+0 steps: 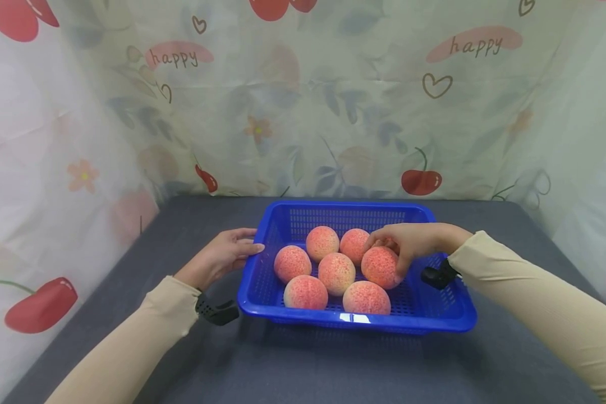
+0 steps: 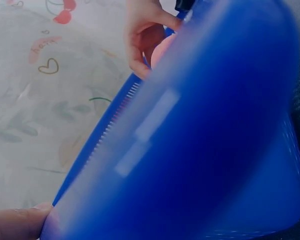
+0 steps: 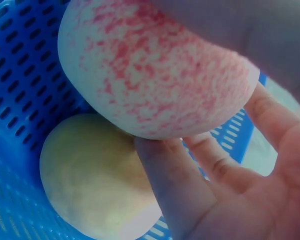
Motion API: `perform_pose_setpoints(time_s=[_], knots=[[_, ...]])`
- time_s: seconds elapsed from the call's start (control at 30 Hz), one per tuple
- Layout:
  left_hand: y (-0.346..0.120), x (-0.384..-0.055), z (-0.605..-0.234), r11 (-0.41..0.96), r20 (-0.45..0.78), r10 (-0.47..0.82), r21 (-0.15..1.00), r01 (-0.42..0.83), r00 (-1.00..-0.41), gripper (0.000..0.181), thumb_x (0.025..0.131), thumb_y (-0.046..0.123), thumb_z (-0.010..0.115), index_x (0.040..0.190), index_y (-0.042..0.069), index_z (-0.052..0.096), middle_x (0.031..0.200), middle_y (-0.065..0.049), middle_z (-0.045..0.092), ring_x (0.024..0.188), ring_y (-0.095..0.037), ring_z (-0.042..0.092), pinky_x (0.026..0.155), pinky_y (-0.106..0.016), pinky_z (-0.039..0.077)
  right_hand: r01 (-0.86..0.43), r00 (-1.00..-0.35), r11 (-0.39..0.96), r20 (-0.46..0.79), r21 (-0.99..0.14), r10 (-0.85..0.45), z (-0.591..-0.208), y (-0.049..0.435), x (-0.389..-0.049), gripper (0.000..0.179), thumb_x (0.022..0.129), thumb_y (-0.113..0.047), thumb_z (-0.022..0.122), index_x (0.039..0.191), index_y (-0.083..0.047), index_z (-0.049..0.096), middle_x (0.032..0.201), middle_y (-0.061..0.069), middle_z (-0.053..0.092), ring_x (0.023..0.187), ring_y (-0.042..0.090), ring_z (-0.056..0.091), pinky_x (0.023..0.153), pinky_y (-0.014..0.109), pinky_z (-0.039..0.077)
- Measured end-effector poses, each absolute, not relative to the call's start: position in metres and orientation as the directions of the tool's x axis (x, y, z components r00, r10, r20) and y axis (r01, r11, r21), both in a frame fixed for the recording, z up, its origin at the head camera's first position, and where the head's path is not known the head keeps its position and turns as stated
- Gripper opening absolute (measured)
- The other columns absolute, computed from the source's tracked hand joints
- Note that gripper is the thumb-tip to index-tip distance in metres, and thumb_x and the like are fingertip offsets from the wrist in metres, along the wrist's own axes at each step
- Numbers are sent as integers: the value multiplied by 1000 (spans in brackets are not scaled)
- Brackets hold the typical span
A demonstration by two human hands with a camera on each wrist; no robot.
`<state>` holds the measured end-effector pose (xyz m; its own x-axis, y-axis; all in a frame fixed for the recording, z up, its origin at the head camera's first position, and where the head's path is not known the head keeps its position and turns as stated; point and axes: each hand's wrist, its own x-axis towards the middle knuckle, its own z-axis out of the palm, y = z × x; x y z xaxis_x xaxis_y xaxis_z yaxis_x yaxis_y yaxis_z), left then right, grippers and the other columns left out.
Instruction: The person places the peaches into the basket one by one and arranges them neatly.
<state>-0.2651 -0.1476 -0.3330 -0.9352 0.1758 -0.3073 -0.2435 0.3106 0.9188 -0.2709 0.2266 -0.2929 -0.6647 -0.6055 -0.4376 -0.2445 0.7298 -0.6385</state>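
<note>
A blue plastic basket with slotted walls holds several pink-and-yellow peaches, among them one in the middle. My right hand reaches into its right half and grips a peach, thumb on the near side and fingers around the far side. In the right wrist view that speckled peach sits between thumb and fingers, above a yellower peach. At the basket's left side, my left hand pinches the rim; its thumb shows at the rim's edge in the left wrist view.
The basket stands on a table with a dark grey cloth. Patterned curtains with cherries, hearts and flowers enclose the back and both sides. Each wrist wears a black camera mount, such as the one on the right.
</note>
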Motion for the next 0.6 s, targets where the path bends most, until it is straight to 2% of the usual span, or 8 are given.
perform_pose_setpoints(time_s=[0.27,0.6], knots=[[-147,-265,-333,307,-305,174,920,-243,-936,57,95,17,62,145,5,38,129,-21,60,106,-29,67,88,-42,56,-268,-683,739,-419,-618,-598,-294,229,-270,70,68,3,81,132,-10,56,128,15,55,106,26,57,84,35,57],[-148,-264,-331,290,-300,189,927,-239,-935,60,96,15,61,147,2,34,131,-24,58,108,-30,66,88,-40,56,-308,-687,741,-400,-597,-607,-293,225,-269,67,67,8,80,127,-13,58,127,13,56,103,25,56,79,32,57]])
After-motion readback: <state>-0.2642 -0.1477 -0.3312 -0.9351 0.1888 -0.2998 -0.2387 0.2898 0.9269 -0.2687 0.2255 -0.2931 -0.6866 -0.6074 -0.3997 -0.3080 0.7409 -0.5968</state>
